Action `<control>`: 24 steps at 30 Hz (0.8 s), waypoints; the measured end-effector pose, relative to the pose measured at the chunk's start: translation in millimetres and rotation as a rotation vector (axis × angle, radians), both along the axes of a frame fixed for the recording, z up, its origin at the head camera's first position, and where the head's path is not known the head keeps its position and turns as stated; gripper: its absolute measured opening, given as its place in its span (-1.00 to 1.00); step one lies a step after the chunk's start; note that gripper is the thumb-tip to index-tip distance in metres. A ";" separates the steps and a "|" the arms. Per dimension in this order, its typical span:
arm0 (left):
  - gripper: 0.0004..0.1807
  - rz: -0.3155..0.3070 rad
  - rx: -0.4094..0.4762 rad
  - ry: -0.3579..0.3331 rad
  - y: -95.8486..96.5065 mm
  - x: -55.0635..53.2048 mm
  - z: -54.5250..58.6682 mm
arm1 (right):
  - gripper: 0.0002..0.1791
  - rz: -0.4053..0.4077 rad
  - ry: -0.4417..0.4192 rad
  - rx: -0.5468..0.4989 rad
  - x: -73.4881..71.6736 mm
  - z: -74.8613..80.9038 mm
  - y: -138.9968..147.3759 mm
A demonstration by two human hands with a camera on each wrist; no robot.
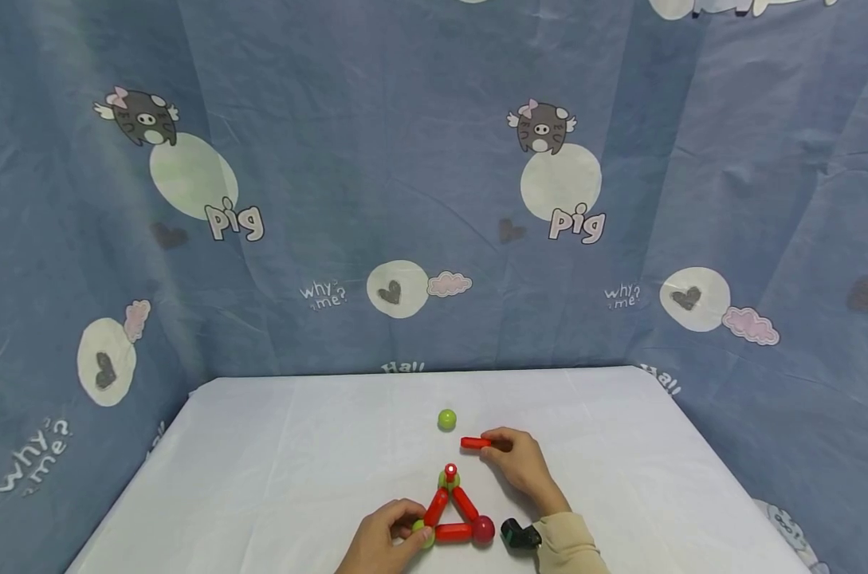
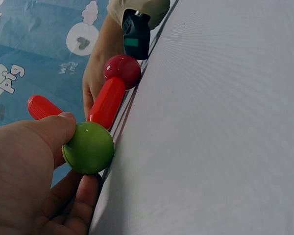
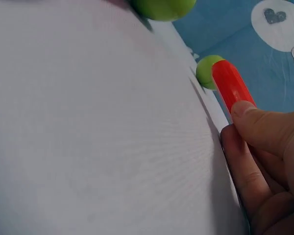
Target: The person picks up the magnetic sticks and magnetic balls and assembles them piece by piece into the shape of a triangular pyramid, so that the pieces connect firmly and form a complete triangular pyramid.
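A triangle of three red sticks lies on the table, with a green ball [image 2: 88,149] at its left corner, a dark red ball [image 1: 483,529] at its right corner and another green ball [image 1: 444,481] at the far one. From that far ball a further red stick [image 1: 451,470] points up, its end facing the head camera. My left hand [image 1: 383,538] pinches the left corner ball between thumb and fingers. Beyond the triangle, my right hand [image 1: 523,464] holds a separate red stick [image 3: 230,85] by one end; the other end points left. A loose green ball [image 1: 446,419] lies just past this stick.
The white-covered table [image 1: 297,454] ends at a blue patterned cloth [image 1: 405,183] that hangs behind it and along the sides. A black wrist camera [image 1: 520,534] sits at the right wrist, close to the dark red ball.
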State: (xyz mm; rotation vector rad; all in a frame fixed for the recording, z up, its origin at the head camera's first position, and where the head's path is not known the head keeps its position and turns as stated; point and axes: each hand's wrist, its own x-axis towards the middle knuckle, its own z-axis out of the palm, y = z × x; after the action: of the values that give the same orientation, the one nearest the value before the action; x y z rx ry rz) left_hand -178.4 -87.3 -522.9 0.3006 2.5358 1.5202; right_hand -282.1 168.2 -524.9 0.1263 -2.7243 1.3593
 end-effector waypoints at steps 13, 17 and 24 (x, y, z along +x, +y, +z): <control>-0.72 0.008 0.005 -0.006 -0.1 -0.7 -0.9 | -0.75 0.012 0.028 -0.188 7.1 15.1 -1.6; -0.72 0.013 0.001 -0.008 0.1 -0.6 0.2 | -0.73 0.020 0.056 -0.209 9.6 21.7 -3.5; -0.72 0.012 -0.001 -0.013 0.4 -0.2 0.4 | -0.71 0.017 0.075 -0.262 13.5 28.9 -5.1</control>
State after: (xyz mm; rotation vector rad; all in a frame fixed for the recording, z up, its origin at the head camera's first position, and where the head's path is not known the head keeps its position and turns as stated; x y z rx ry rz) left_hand -178.6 -86.9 -522.6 0.2750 2.5332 1.5204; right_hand -268.7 163.1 -496.0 0.1764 -2.4639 1.6635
